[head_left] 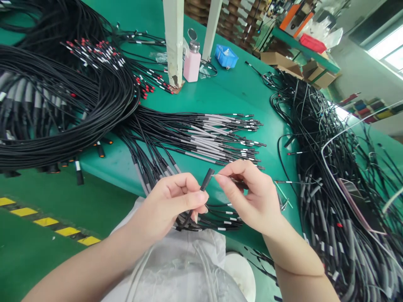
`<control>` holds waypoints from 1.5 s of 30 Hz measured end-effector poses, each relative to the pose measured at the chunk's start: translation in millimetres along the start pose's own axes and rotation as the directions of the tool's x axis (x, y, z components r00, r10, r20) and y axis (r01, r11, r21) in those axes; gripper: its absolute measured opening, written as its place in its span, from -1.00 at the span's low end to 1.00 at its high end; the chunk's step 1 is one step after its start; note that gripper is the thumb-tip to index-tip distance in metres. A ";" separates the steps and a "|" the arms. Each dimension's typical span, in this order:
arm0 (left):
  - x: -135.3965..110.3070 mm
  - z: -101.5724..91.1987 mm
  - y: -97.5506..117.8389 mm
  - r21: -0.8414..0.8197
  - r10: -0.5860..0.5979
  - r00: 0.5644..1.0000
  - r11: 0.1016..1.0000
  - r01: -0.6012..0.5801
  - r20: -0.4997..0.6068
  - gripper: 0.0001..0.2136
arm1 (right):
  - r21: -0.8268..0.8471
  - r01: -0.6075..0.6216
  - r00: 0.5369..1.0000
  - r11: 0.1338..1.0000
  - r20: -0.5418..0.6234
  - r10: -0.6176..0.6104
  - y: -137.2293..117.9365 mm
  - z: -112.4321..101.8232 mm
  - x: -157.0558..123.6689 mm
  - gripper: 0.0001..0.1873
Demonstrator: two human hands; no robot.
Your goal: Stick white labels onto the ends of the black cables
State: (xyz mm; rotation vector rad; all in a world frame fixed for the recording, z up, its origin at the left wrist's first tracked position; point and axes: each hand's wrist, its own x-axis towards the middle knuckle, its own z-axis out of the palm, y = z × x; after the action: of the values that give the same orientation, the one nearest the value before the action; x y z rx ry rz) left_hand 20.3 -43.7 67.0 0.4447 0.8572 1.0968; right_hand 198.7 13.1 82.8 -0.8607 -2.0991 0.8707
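Observation:
Over the table's near edge, my left hand (176, 200) is closed on a black cable, pinched between thumb and fingers. The tube-like black end of the cable (207, 179) sticks up out of the grip, tilted to the right. Just right of that end, my right hand (250, 193) is closed in a pinch, its thumb and index fingertip almost at the cable's tip. Something thin and dark shows between its fingers, too small and covered to name. Behind both hands lies a fan of black cables with grey ribbed sleeves (208, 140) and white labels.
Thick loops of black cable (122, 92) cover the left of the green table (233, 96). A cable heap (315, 167) fills the right, with a phone (359, 205) on it. Behind stand a white post (174, 42), a pink pump bottle (192, 65) and a blue bin (226, 56).

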 end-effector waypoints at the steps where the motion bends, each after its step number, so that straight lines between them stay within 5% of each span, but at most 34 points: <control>1: -1.5 0.2 -1.1 0.000 0.007 1.000 1.000 -0.007 -0.014 -0.75 | 0.042 -0.022 0.999 0.999 0.031 0.021 -0.1 0.2 -0.3 -0.93; 6: -8.9 3.4 -2.5 0.027 0.045 0.997 0.999 -0.043 -0.062 -0.75 | 0.226 -0.089 0.994 0.970 0.084 0.072 -1.2 2.4 -3.1 -0.92; 21: -13.5 -0.6 -2.2 0.106 0.078 0.994 0.992 -0.070 -0.076 -0.76 | 0.183 0.042 0.993 0.982 0.103 -0.062 -7.2 11.1 -8.1 -0.94; 25: -8.5 -7.7 -4.0 0.115 0.020 1.000 0.993 -0.021 0.011 -0.81 | 0.336 -0.098 0.995 0.937 0.019 0.097 -3.5 9.3 -4.2 -0.89; 29: -3.2 -12.9 -6.9 0.193 -0.032 0.993 0.981 0.010 0.113 -0.77 | 0.540 -0.274 0.962 0.796 0.142 0.235 1.0 8.2 1.4 -0.78; 32: -2.0 -14.6 -7.8 0.244 -0.041 0.997 0.969 0.023 0.067 -0.92 | 0.608 -0.321 0.945 0.726 0.153 0.289 3.7 10.9 4.5 -0.83; 39: -0.3 -11.7 -1.3 0.134 0.002 1.000 0.991 -0.001 -0.009 -0.87 | 0.452 -0.314 0.941 0.835 0.028 0.338 10.9 11.7 5.8 -0.79; 45: -0.2 -7.4 5.2 0.077 0.026 0.998 0.997 -0.021 -0.064 -0.86 | 0.079 -0.028 1.000 0.996 -0.003 0.029 9.4 3.4 1.4 -0.63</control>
State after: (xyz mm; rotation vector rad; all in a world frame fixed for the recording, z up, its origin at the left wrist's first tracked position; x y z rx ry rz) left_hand 11.3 -42.4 66.1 0.4863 0.9553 1.1080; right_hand 198.1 18.2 74.1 -0.8519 -2.0392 0.9594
